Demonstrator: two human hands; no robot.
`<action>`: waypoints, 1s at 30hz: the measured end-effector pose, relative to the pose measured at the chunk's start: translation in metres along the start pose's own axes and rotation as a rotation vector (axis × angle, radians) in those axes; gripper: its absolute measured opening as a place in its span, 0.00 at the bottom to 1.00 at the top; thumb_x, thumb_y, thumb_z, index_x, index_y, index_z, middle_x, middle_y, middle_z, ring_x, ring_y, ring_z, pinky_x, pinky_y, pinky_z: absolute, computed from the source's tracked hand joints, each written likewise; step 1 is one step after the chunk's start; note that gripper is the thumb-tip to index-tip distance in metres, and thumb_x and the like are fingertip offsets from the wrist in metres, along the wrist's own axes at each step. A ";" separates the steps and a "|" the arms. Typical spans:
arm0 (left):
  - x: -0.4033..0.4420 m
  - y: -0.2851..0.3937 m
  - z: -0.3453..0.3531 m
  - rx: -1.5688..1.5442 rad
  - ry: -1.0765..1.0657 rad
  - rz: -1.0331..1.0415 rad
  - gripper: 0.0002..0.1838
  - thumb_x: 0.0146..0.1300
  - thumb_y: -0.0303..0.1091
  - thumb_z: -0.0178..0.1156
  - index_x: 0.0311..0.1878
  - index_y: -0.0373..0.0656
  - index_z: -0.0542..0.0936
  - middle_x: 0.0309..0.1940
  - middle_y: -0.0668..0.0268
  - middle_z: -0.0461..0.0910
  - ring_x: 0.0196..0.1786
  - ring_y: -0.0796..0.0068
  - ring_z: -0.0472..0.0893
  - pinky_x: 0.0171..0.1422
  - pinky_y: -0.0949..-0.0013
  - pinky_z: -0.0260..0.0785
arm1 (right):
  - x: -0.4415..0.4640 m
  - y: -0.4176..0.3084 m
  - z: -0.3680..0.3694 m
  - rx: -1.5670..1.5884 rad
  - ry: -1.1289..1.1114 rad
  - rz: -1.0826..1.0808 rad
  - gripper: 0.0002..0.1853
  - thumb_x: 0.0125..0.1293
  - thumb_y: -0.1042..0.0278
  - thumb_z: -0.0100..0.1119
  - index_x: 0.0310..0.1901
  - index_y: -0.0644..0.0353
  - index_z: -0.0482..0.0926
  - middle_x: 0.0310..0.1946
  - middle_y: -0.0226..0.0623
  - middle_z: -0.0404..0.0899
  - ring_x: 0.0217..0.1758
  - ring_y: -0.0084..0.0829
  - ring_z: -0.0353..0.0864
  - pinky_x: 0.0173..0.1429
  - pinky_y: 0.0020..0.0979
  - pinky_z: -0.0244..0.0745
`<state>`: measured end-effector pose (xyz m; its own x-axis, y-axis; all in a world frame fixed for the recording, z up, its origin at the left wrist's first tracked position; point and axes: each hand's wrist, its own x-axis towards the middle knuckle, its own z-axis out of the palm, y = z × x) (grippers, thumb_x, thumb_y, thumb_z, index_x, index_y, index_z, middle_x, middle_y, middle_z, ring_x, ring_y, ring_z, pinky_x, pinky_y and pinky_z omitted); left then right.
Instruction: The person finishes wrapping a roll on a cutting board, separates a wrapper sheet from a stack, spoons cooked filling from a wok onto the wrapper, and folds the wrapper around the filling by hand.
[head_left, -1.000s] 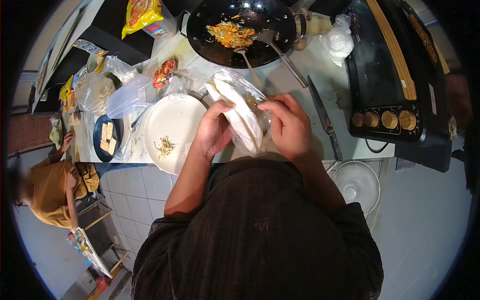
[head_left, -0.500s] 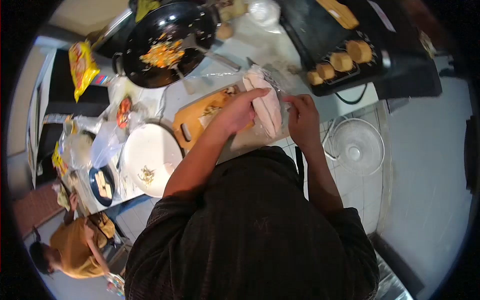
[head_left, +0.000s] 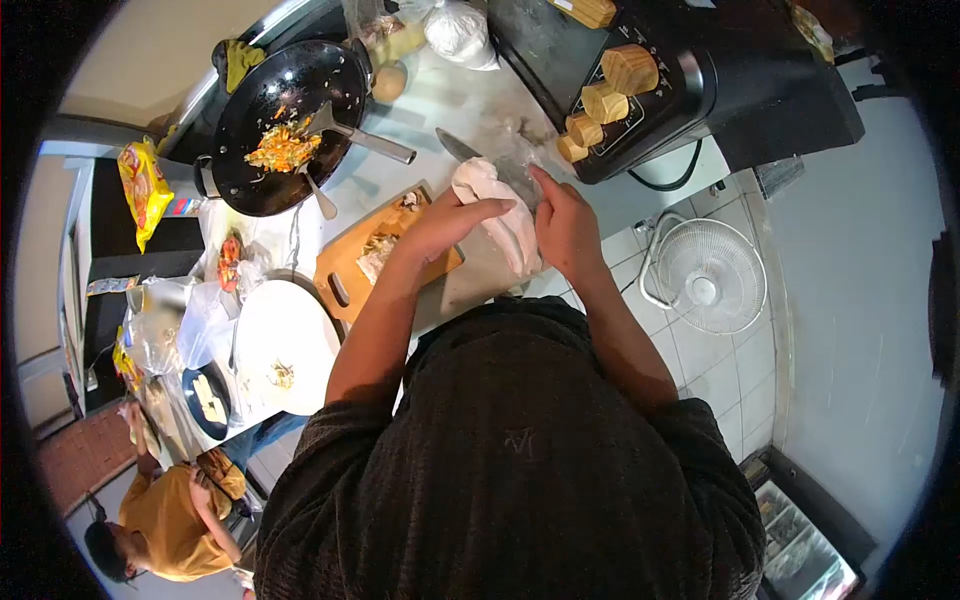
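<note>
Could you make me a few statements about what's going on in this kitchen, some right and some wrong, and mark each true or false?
1. The person's left hand has its grip on a pale bundle. True.
2. The wok is empty. False: chopped, partly orange food lies in it.
3. The white plate is to the left of the wooden board. True.
4. The knife is in the right hand. False: it lies on the counter.
5. The black appliance has shiny metal knobs. False: its knobs look wooden.
</note>
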<state>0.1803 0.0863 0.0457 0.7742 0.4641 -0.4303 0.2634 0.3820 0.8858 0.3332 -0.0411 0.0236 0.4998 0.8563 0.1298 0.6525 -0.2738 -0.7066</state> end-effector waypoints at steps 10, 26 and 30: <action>0.002 -0.009 -0.018 0.198 0.231 0.194 0.20 0.68 0.45 0.67 0.53 0.37 0.82 0.48 0.65 0.84 0.48 0.75 0.81 0.54 0.68 0.73 | 0.024 0.015 0.011 -0.037 0.090 -0.378 0.15 0.67 0.71 0.56 0.53 0.58 0.83 0.46 0.46 0.80 0.52 0.48 0.80 0.55 0.43 0.77; 0.019 -0.026 -0.019 0.049 0.332 0.208 0.20 0.70 0.28 0.63 0.63 0.34 0.76 0.48 0.63 0.85 0.46 0.77 0.82 0.55 0.71 0.74 | 0.022 0.030 0.009 0.240 -0.182 0.111 0.19 0.65 0.65 0.66 0.56 0.61 0.80 0.43 0.45 0.86 0.44 0.45 0.87 0.50 0.41 0.81; 0.018 -0.032 -0.019 0.427 0.517 0.267 0.23 0.67 0.28 0.62 0.64 0.35 0.74 0.43 0.56 0.86 0.41 0.68 0.85 0.49 0.66 0.76 | 0.020 0.029 0.012 0.003 -0.001 -0.155 0.19 0.64 0.67 0.67 0.56 0.60 0.80 0.47 0.44 0.82 0.43 0.43 0.85 0.48 0.37 0.81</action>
<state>0.1754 0.0978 0.0065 0.4999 0.8573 -0.1230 0.3868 -0.0940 0.9174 0.3554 -0.0265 -0.0020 0.3922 0.8888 0.2370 0.7200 -0.1363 -0.6804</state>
